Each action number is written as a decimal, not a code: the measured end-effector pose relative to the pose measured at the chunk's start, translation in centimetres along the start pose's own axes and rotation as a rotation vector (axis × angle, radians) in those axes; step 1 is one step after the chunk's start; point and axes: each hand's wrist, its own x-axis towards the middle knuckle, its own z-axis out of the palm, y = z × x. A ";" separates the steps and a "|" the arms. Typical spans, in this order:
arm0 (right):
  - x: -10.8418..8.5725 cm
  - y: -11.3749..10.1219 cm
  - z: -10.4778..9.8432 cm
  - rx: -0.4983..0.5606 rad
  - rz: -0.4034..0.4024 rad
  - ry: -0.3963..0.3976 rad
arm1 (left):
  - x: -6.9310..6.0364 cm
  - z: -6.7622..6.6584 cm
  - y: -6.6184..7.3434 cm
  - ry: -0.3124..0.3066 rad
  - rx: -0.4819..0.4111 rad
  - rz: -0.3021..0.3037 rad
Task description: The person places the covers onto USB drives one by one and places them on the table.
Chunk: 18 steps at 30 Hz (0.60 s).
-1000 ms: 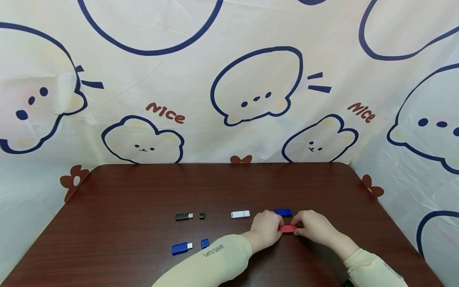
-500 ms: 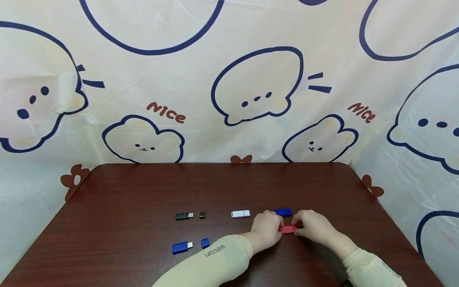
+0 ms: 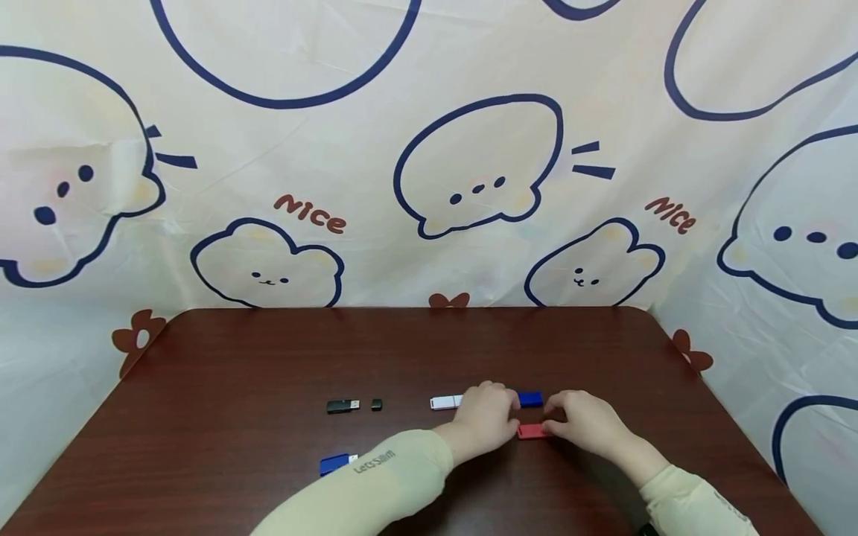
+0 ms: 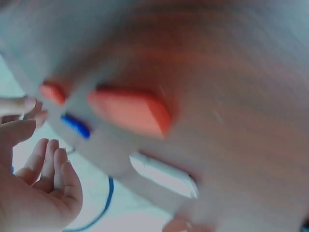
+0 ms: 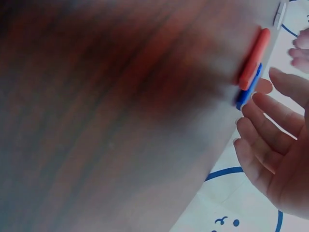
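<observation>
1. I see a dark brown wood-grain table [image 3: 429,350] bearing several USB sticks. The black plastic stick [image 3: 339,406] has its metal plug bare, and its small black cap [image 3: 377,405] lies just right of it, apart.
2. The nearer blue plastic stick [image 3: 332,465] also shows metal at its plug end, partly behind the pale yellow left sleeve [image 3: 362,476].
3. The flat red plastic stick [image 3: 532,432] lies on the table between the hands, in front of the farther blue plastic stick [image 3: 531,400].
4. My left hand [image 3: 481,417] is relaxed, gripping nothing; my right hand [image 3: 586,420] has thumb and fingers apart in a loose curve. Whether either touches the red stick, I cannot tell.
5. Half a second ago both hands pinched the red stick's ends. Since then the left hand has shifted leftward, uncovering more red and covering the right end of the white plastic stick [image 3: 444,403]; the sleeve now hides the loose blue cap.
6. My left wrist view shows the white stick whole, plus a second red piece [image 4: 130,113] that the head view does not show.
</observation>
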 end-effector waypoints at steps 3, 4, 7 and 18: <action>0.3 -0.6 -0.3 -0.014 0.009 0.014 | -0.5 -1.4 -1.6 0.020 -0.052 -0.022; 0.5 -0.9 -0.3 -0.015 0.009 0.017 | -0.7 -1.8 -2.2 0.024 -0.072 -0.036; 1.2 -2.2 -0.4 -0.020 -0.007 0.041 | -1.6 -3.0 -4.1 0.025 -0.140 -0.083; 3.6 -8.9 0.1 -0.055 -0.247 0.121 | -6.1 -5.8 -11.6 0.033 -0.185 -0.219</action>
